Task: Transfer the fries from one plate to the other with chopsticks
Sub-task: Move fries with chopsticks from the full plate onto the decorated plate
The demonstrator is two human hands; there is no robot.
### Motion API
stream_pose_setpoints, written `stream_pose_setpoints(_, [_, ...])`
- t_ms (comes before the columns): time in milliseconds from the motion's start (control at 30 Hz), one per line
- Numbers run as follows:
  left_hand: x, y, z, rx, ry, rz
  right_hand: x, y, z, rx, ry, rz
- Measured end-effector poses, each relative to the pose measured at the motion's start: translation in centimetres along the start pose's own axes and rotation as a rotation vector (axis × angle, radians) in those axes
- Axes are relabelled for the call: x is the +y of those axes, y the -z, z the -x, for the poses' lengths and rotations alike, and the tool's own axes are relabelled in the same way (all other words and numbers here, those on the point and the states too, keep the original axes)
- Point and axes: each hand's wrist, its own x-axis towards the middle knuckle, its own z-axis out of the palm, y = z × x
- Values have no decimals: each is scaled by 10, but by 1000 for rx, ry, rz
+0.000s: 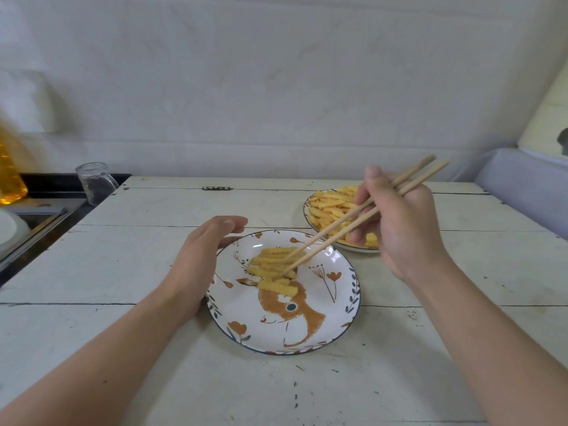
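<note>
A white plate with a brown deer picture [319, 330] lies in front of me and carries a small heap of crinkle fries [272, 267]. Behind it to the right, a second plate [307, 207] is piled with many fries [330, 207]. My right hand [402, 222] grips a pair of wooden chopsticks [347, 222]. Their tips reach down into the small heap on the deer plate. My left hand [199, 259] rests against the left rim of the deer plate, fingers relaxed and slightly curved.
The plates lie on a white wooden table [123, 272]. A clear glass mug [93, 182] stands at the table's back left corner beside a dark stove top [46, 210]. An amber bottle [9, 176] is at the far left. A grey-blue surface [528, 192] borders the right.
</note>
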Motion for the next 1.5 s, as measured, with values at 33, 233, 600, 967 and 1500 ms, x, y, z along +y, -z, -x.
stream_pose_setpoints(33, [0, 0, 0, -1, -1, 1, -1, 3, -2, 47, 17, -25])
stream_pose_setpoints(233, [-1, 1, -1, -4, -7, -7, 5, 31, -19, 313, 100, 132])
stream_pose_setpoints(600, [-1, 1, -1, -7, -3, -7, 21, 32, -19, 232, 146, 351])
stream_pose_setpoints(967, [0, 0, 0, 0, -11, -7, 21, 33, -23, 294, 112, 204])
stream_pose_setpoints(1500, [0, 1, 0, -4, 1, -13, 3, 34, -20, 114, -110, 137])
